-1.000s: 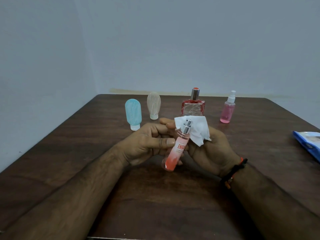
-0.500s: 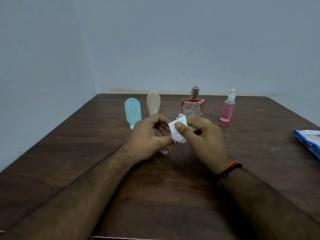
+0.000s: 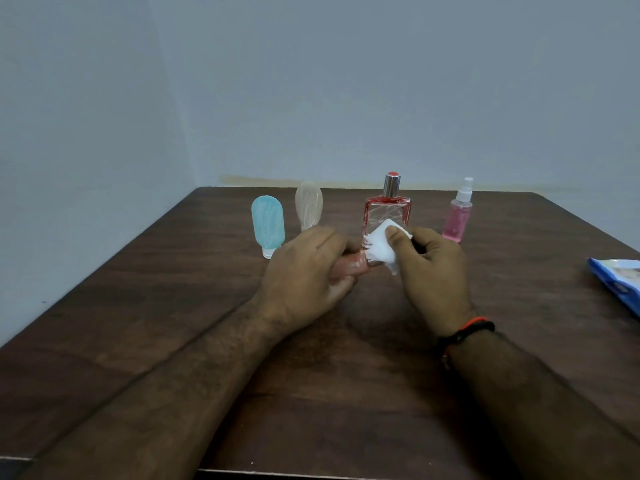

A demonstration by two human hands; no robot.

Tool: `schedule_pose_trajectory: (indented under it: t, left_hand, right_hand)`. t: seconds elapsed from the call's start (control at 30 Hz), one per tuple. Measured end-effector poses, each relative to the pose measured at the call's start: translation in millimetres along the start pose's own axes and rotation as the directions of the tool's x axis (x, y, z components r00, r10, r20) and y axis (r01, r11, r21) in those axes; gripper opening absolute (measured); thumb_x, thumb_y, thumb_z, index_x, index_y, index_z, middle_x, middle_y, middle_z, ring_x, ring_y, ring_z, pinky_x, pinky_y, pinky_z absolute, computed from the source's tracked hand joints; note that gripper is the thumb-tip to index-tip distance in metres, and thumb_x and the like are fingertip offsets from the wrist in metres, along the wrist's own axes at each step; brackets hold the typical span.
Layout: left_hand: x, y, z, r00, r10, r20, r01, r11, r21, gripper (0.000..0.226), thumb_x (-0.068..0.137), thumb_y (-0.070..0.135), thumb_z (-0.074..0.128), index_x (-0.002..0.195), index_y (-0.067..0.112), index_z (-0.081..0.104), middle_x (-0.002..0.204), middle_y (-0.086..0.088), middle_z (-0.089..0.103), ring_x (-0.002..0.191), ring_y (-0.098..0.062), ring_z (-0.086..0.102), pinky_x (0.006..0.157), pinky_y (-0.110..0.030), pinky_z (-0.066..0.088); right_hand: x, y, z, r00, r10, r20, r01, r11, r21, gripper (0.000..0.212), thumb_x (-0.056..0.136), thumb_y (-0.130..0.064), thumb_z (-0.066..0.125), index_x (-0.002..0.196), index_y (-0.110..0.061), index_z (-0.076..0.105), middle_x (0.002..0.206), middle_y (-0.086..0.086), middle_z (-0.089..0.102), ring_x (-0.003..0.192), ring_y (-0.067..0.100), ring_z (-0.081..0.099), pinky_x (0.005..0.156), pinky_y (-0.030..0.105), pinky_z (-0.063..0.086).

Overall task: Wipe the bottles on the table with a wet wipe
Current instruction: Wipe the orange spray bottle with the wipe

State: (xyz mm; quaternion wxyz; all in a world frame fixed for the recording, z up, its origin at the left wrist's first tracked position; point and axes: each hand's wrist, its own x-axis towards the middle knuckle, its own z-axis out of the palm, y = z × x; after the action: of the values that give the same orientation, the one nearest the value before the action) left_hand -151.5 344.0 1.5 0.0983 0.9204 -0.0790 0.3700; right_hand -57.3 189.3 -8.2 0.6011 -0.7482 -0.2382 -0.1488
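Gripping a slim pink spray bottle [image 3: 351,266] sideways above the wooden table [image 3: 173,306], the person's left hand [image 3: 304,275] has its fingers curled round the body, so only a short stretch of pink shows past the knuckles. Just to the right of that grip the right hand [image 3: 431,268] pinches a white wet wipe [image 3: 384,245] between thumb and fingers — the wipe is bunched over the bottle's right end and hides it, so whether a cap or nozzle sits under it I cannot tell. The two hands are close, with the wipe between them.

Beyond the grip, toward the wall, four other bottles stand in a loose row on the table. Behind and left of the left hand is a blue squeeze bottle [image 3: 267,227] resting cap-down, and next to it a clear beige squeeze bottle [image 3: 308,205], its lower part hidden by the knuckles. Directly behind the wipe stands a square glass perfume bottle [image 3: 388,211] with red edges and a silver cap. Farther right, behind the right hand, is a small pink spray bottle with a white pump [image 3: 459,216].

Well to the right of the grip, at the table's edge, lies a blue wipes packet [image 3: 618,282] — only partly in view. A dark band with an orange thread [image 3: 465,332] circles the right wrist.
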Motion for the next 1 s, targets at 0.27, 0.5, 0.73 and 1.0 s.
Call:
schedule_pose_trajectory:
  t: [0.27,0.5,0.73,1.0]
  left_hand:
    - [0.5,-2.2,-2.9,0.998,-0.053,-0.016,0.052,0.997,-0.053,0.028,0.08,0.029,0.078,0.103,0.018,0.066,0.097,0.005,0.065,0.088,-0.008,0.056,0.073,-0.03,0.053]
    - [-3.2,-12.4,-1.3,0.988,-0.153,-0.007,0.151,0.981,-0.122,0.033,0.077,0.033,0.08,0.104,0.02,0.067,0.097,0.007,0.066,0.089,-0.008,0.059,0.075,-0.034,0.055]
    - [2.9,-11.7,-5.3,0.862,-0.49,0.128,0.448,0.62,-0.644,0.047,0.061,0.035,0.088,0.102,0.025,0.069,0.09,0.008,0.072,0.087,-0.003,0.068,0.072,-0.015,0.056]
    - [2.7,-15.8,1.2,0.819,-0.489,0.3,0.403,0.118,-0.908,0.042,0.068,0.012,0.078,0.109,0.008,0.07,0.104,-0.012,0.076,0.098,-0.025,0.072,0.075,-0.034,0.06]
  right_hand:
    - [2.8,-2.1,-7.2,0.99,-0.028,-0.135,0.051,0.985,0.167,0.018,0.091,-0.026,0.068,0.105,-0.016,0.073,0.091,0.018,0.062,0.074,0.023,0.057,0.071,0.036,0.053]
    - [-7.0,-6.0,1.7,0.969,-0.178,0.17,0.146,0.972,0.185,0.01,0.09,-0.018,0.069,0.097,-0.021,0.074,0.094,0.004,0.068,0.087,0.021,0.066,0.073,0.039,0.059]
    - [-2.7,-4.5,-2.0,0.996,-0.087,0.014,0.077,0.935,0.347,0.018,0.087,-0.011,0.072,0.103,-0.018,0.066,0.096,0.008,0.071,0.09,0.03,0.069,0.076,0.05,0.06]
    - [-15.0,-7.1,8.4,0.95,-0.248,0.189,0.224,0.965,0.14,0.025,0.088,-0.013,0.07,0.112,-0.018,0.072,0.105,-0.009,0.073,0.098,-0.001,0.067,0.085,0.018,0.055]
